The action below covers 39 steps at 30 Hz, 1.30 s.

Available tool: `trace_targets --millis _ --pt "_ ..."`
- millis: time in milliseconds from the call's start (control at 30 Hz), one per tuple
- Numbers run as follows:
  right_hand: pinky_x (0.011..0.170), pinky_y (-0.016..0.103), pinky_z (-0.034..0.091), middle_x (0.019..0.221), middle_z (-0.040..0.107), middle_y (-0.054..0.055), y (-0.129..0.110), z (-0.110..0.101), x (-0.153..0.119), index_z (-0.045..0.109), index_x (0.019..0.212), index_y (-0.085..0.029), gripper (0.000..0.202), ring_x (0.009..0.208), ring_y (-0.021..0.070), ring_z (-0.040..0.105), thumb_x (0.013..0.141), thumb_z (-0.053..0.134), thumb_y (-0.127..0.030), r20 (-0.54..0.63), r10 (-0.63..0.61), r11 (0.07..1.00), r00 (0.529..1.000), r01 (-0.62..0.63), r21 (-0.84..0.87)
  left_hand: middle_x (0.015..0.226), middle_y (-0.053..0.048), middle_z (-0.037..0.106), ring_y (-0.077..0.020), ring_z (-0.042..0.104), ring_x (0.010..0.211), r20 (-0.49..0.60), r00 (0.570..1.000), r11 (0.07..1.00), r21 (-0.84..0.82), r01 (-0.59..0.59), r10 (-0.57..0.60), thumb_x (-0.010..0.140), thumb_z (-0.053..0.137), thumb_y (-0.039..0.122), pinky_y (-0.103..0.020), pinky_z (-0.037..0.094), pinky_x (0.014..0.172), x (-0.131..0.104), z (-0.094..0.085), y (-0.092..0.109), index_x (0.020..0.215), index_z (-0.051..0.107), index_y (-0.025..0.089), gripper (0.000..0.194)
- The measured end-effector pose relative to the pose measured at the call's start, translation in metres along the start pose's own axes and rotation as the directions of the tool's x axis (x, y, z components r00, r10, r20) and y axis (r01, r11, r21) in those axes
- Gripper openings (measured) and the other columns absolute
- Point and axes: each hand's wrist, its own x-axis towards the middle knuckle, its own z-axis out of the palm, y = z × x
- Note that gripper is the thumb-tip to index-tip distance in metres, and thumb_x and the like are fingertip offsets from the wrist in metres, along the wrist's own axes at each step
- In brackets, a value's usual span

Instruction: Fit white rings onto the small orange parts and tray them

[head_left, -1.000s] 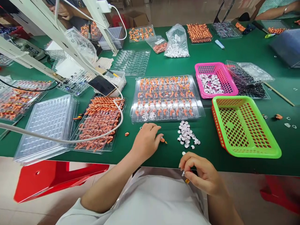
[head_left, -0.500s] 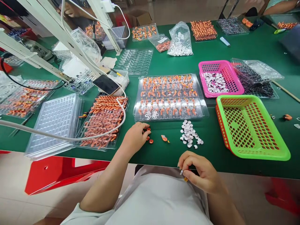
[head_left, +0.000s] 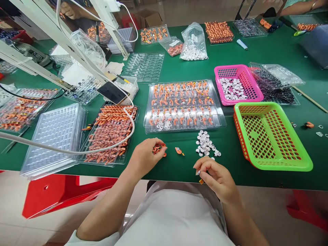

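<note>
My left hand [head_left: 146, 156] is over a small group of orange ring-shaped parts [head_left: 160, 150] on the green table; thumb and fingers are apart, and whether anything lies between them is hidden. My right hand [head_left: 217, 177] is at the table's front edge, pinching a small part with a silvery top and a yellow-orange end [head_left: 201, 181]. Between the hands lies one orange piece [head_left: 178, 150] with a yellow tip. White round caps [head_left: 205, 143] form a loose pile above my right hand. Behind them stands a clear tray [head_left: 184, 106] with rows of orange parts and white rings.
A green basket [head_left: 294, 150] and a pink basket [head_left: 239, 70] stand at the right. Left are a tray of orange parts [head_left: 110, 136], stacked clear trays [head_left: 53, 133], a phone [head_left: 112, 92] and a white cable [head_left: 77, 151]. Other people's hands show at the back.
My right hand has risen slightly toward the table with its small part. My left hand has shifted a little left and down, uncovering more orange rings. The view has shifted slightly.
</note>
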Motion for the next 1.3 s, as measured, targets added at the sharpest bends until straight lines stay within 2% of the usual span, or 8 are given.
trace_targets --millis 167,300,500,633,767,900,1100,1300 --pt "0.085 0.034 0.049 0.112 0.063 0.006 -0.01 0.009 0.006 0.056 0.087 -0.023 0.01 0.098 0.0194 0.061 0.094 0.051 -0.019 -0.009 -0.095 0.987 0.995 0.093 -0.127 0.082 -0.001 0.073 -0.0143 0.067 0.073 0.091 0.969 0.939 -0.28 -0.198 0.231 0.081 0.064 0.02 -0.024 0.052 0.067 -0.013 0.016 0.043 0.089 0.065 0.019 0.008" --pt "0.087 0.032 0.048 0.111 0.064 0.006 -0.02 0.011 0.011 0.056 0.09 -0.023 0.01 0.103 0.0188 0.062 0.092 0.051 -0.014 0.007 -0.17 0.948 0.985 0.166 -0.271 0.08 0.0 0.072 -0.0138 0.066 0.072 0.081 0.958 0.91 -0.346 -0.231 0.274 0.081 0.062 0.017 -0.026 0.051 0.068 -0.011 0.026 0.06 0.088 0.064 0.019 0.007" --pt "0.087 0.03 0.048 0.11 0.065 0.005 -0.019 0.007 0.011 0.055 0.089 -0.023 0.01 0.103 0.0179 0.063 0.092 0.052 -0.014 -0.018 -0.158 0.932 0.987 0.143 -0.334 0.081 -0.001 0.072 -0.0137 0.066 0.072 0.068 0.962 0.896 -0.386 -0.22 0.265 0.083 0.062 0.017 -0.027 0.051 0.07 -0.01 0.028 0.062 0.088 0.063 0.019 0.006" --pt "0.086 0.031 0.048 0.112 0.065 0.005 -0.014 0.005 0.009 0.055 0.088 -0.023 0.01 0.101 0.0181 0.063 0.092 0.052 -0.015 -0.04 -0.131 0.943 0.991 0.112 -0.314 0.08 -0.001 0.071 -0.0147 0.065 0.073 0.143 0.957 0.922 -0.337 -0.193 0.253 0.084 0.06 0.018 -0.027 0.051 0.07 -0.013 0.032 0.054 0.089 0.064 0.019 0.006" --pt "0.088 0.035 0.049 0.111 0.066 0.005 -0.009 -0.002 0.006 0.056 0.088 -0.023 0.008 0.101 0.0198 0.063 0.094 0.052 -0.019 -0.185 -0.104 0.968 0.977 0.056 -0.246 0.085 -0.004 0.071 -0.0196 0.064 0.082 0.272 0.92 0.952 -0.196 -0.236 0.284 0.085 0.061 0.019 -0.031 0.051 0.07 -0.014 0.04 0.041 0.09 0.065 0.018 0.007" --pt "0.09 0.038 0.049 0.105 0.067 0.005 -0.006 -0.013 0.0 0.058 0.086 -0.023 0.009 0.102 0.0211 0.062 0.094 0.054 -0.021 -0.331 -0.096 0.984 0.939 0.038 -0.175 0.092 -0.007 0.069 -0.0226 0.061 0.089 0.32 0.905 0.96 -0.107 -0.259 0.28 0.088 0.057 0.018 -0.035 0.052 0.075 -0.014 0.042 0.037 0.094 0.066 0.017 0.011" --pt "0.085 0.038 0.051 0.105 0.067 0.006 -0.006 -0.025 -0.014 0.059 0.086 -0.022 0.008 0.097 0.0214 0.063 0.093 0.057 -0.024 -0.459 -0.062 0.992 0.886 0.006 -0.124 0.097 -0.009 0.066 -0.0224 0.061 0.09 0.325 0.892 0.95 -0.113 -0.292 0.313 0.09 0.058 0.021 -0.037 0.053 0.08 -0.013 0.041 0.05 0.103 0.067 0.017 0.016" --pt "0.087 0.039 0.05 0.104 0.067 0.006 -0.003 -0.025 -0.02 0.06 0.085 -0.022 0.007 0.095 0.0208 0.063 0.093 0.058 -0.023 -0.467 -0.067 0.993 0.881 0.015 -0.115 0.095 -0.008 0.068 -0.0222 0.059 0.087 0.277 0.844 0.887 -0.2 -0.416 0.459 0.092 0.055 0.018 -0.034 0.052 0.073 -0.008 0.06 0.076 0.103 0.067 0.016 0.016"
